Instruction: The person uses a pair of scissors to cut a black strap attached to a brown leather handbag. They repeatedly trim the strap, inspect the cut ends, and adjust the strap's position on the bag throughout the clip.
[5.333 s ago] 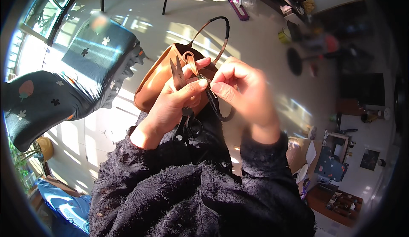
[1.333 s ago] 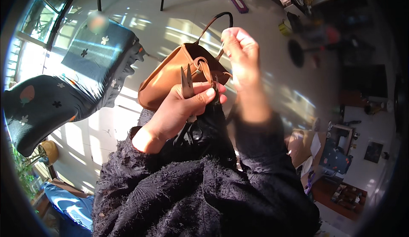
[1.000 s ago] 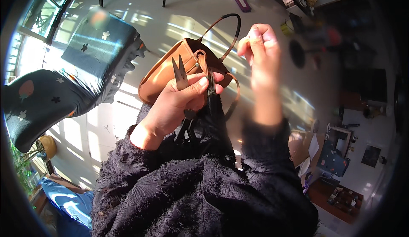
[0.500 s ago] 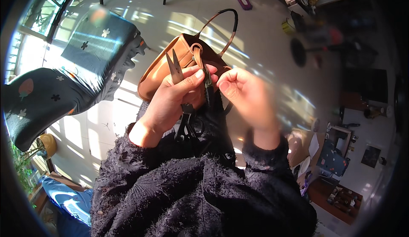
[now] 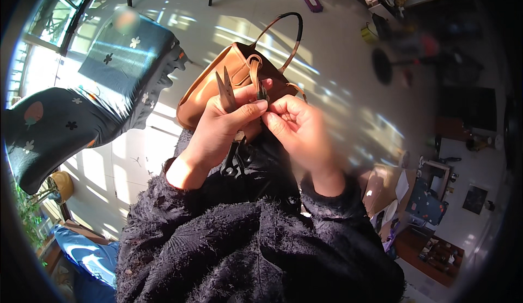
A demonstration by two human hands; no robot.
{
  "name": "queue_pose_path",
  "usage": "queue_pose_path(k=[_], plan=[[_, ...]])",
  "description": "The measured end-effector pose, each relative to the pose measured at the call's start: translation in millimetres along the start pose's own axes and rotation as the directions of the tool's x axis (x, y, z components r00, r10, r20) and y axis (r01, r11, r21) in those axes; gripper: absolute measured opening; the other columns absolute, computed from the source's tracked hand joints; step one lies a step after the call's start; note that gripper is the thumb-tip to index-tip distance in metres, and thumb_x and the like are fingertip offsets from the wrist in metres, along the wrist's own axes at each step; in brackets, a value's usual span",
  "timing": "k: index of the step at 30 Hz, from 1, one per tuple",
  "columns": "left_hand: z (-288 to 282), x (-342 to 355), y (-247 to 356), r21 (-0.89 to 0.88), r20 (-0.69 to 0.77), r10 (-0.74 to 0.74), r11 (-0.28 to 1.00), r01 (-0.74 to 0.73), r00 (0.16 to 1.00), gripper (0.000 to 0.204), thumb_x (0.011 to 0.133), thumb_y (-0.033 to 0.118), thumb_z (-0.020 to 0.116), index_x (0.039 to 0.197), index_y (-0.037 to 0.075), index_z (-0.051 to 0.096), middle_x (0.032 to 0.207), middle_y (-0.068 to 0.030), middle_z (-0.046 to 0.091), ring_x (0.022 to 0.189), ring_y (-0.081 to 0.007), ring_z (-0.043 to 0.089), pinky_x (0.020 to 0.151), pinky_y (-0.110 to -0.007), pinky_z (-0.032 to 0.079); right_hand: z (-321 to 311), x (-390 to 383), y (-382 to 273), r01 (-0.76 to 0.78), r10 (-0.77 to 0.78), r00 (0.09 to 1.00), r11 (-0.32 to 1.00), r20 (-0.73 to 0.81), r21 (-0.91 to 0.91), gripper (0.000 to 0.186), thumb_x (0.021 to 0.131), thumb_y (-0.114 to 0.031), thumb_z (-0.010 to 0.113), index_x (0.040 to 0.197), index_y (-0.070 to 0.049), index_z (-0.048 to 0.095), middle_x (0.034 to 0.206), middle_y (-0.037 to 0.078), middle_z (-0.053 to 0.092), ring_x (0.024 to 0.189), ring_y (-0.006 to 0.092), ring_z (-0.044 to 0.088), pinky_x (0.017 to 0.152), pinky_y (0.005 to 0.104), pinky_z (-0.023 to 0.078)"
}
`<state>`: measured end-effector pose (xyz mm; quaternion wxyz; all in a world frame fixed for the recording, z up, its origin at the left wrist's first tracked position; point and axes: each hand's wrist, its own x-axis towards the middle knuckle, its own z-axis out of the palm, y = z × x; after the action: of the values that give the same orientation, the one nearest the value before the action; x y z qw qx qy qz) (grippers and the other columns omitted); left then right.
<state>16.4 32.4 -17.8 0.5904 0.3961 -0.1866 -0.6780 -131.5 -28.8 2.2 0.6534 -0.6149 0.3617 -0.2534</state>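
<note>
Now the right hand [image 5: 299,131], grip pressed together, has moved against the left hand [image 5: 218,129], pinching the strap [image 5: 254,73].

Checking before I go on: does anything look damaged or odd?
The handle of the bag is dark along its top but brown near its ends, an uneven look; worn or wrapped, I cannot tell.

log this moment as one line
left hand: holds open scissors, strap | right hand: close beside left hand | bag: beyond hands, handle raised
</note>
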Motion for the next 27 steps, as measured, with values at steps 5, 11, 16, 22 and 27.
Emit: queue_pose_path(k=[5,11,16,22,27], plan=[[4,-1,1,-0.007,-0.018,0.003,1.0,-0.003,1.0,0.038,0.088,0.005,0.054,0.126,0.0,0.05,0.096,-0.0016,0.06,0.081,-0.0078,0.055,0.07,-0.021,0.043,-6,6,-8,0.049,-0.058,0.991,0.996,-0.119,-0.079,0.007,0.086,-0.006,0.061,0.087,0.001,0.06,0.069,-0.004,0.056,0.06,-0.0008,0.047,0.052,0.0154,0.038],[3,1,-2,-0.006,0.047,0.024,1.0,-0.024,0.999,0.039,0.088,0.006,0.058,0.125,0.001,0.051,0.074,0.0078,0.051,0.06,-0.0006,0.041,0.052,-0.017,0.031,-2,17,-9,0.033,-0.041,0.992,0.997,-0.122,-0.066,0.008,0.086,-0.005,0.061,0.084,0.003,0.062,0.072,0.0,0.06,0.064,0.0009,0.052,0.055,0.0153,0.041],[5,2,1,-0.08,0.005,-0.044,0.996,0.045,0.999,0.038,0.088,0.007,0.056,0.125,0.0,0.051,0.072,0.0078,0.049,0.06,-0.0009,0.039,0.054,-0.016,0.029,-3,20,-5,0.062,-0.059,0.989,0.998,-0.134,0.018,0.007,0.088,-0.002,0.056,0.086,0.003,0.058,0.071,-0.002,0.057,0.061,0.0012,0.049,0.054,0.0168,0.041],[-2,4,2,-0.247,0.103,-0.038,0.967,0.062,0.994,0.033,0.088,0.012,0.057,0.119,0.0,0.055,0.076,0.0075,0.052,0.062,-0.0005,0.039,0.054,-0.016,0.029,1,19,-8,0.0,0.024,0.995,0.97,-0.093,0.243,0.011,0.092,-0.01,0.052,0.089,0.0,0.057,0.078,-0.003,0.056,0.069,0.0008,0.048,0.062,0.0158,0.04],[9,4,5,-0.133,-0.013,0.008,0.991,-0.01,1.0,0.023,0.086,0.012,0.059,0.107,0.002,0.061,0.078,0.0062,0.056,0.066,0.0,0.045,0.056,-0.015,0.032,1,17,-9,-0.094,0.127,0.988,0.944,-0.088,0.317,0.012,0.092,-0.013,0.055,0.092,-0.002,0.058,0.073,-0.007,0.049,0.062,-0.001,0.039,0.056,0.0143,0.033]])
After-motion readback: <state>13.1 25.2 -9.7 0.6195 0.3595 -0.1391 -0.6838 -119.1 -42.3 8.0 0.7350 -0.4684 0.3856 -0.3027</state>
